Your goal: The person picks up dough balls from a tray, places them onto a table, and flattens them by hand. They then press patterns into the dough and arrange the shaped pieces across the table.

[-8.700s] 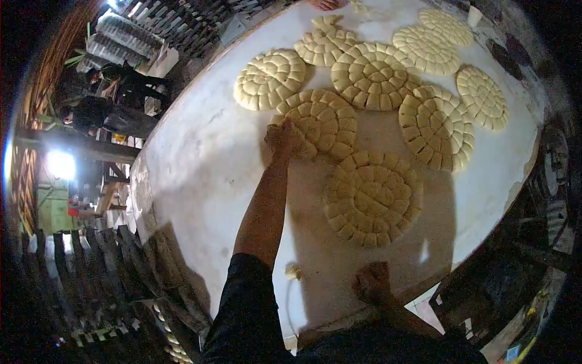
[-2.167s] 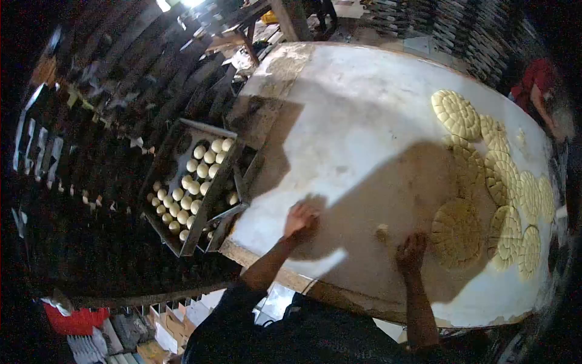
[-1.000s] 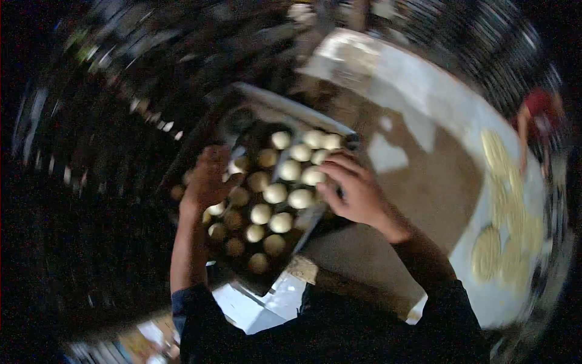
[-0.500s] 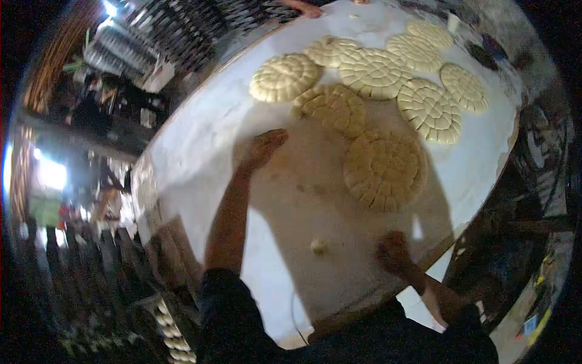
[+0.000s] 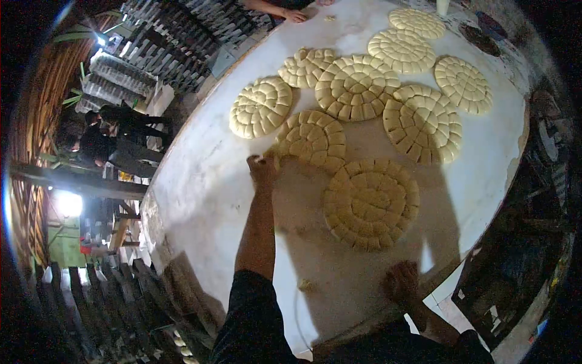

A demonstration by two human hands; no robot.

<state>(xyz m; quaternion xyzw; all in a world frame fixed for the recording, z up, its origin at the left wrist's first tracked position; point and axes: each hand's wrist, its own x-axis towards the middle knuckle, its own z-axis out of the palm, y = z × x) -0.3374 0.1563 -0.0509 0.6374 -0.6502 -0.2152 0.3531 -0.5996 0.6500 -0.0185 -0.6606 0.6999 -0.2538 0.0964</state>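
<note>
My left hand [image 5: 262,169] is at the left edge of a shaded dough round [image 5: 311,141] scored into blocks, its fingers bent and closed. Whether a bit of dough is between them is hidden. My right hand [image 5: 402,281] rests in shadow near the table's front edge, its fingers curled in; what they hold, if anything, I cannot make out. Between my hands lies a larger shaded dough round [image 5: 371,205], cut in rings of blocks. A small lump of dough [image 5: 305,284] sits on the table nearer to me.
Several more scored dough rounds, including a pale one [image 5: 260,107], cover the far part of the white table [image 5: 200,182]. Another person's hand [image 5: 295,16] rests on the far edge. Stacked dark slats [image 5: 182,45] stand beyond the left side, and people [image 5: 100,142] are farther off.
My left hand has come to the edge of the shaded dough round, its fingers now bent instead of stretched out. The view has shifted, and another person's hand shows more fully at the far edge.
</note>
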